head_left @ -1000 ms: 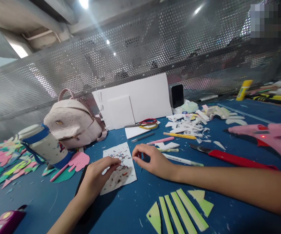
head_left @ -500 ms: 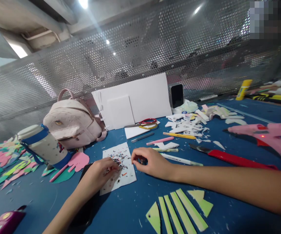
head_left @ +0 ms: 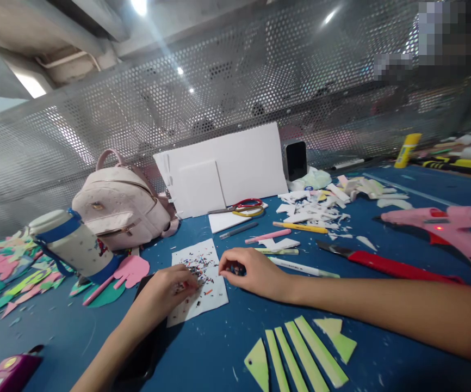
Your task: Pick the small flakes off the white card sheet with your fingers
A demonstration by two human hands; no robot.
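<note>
A white paper sheet [head_left: 213,291] strewn with tiny coloured scraps lies on the blue table [head_left: 219,348] in front of me. My left hand [head_left: 166,294] rests on the sheet's left part, fingers curled together among the scraps. My right hand [head_left: 252,272] sits at the sheet's right edge, thumb and fingers pinched round something small and dark that I cannot make out. Both forearms lie low over the table.
Lime green strips and triangles [head_left: 301,354] lie near my right arm. A red utility knife [head_left: 382,264], pink glue gun [head_left: 443,226], pens, scissors [head_left: 246,207], white scraps [head_left: 313,209], white boards [head_left: 227,169], a backpack [head_left: 121,204], a bottle [head_left: 72,242] and coloured cutouts [head_left: 2,267] surround the sheet.
My right hand has closed from a loose arch into a pinch at the sheet's edge. My left hand has slid slightly over the scraps. Nothing else has moved.
</note>
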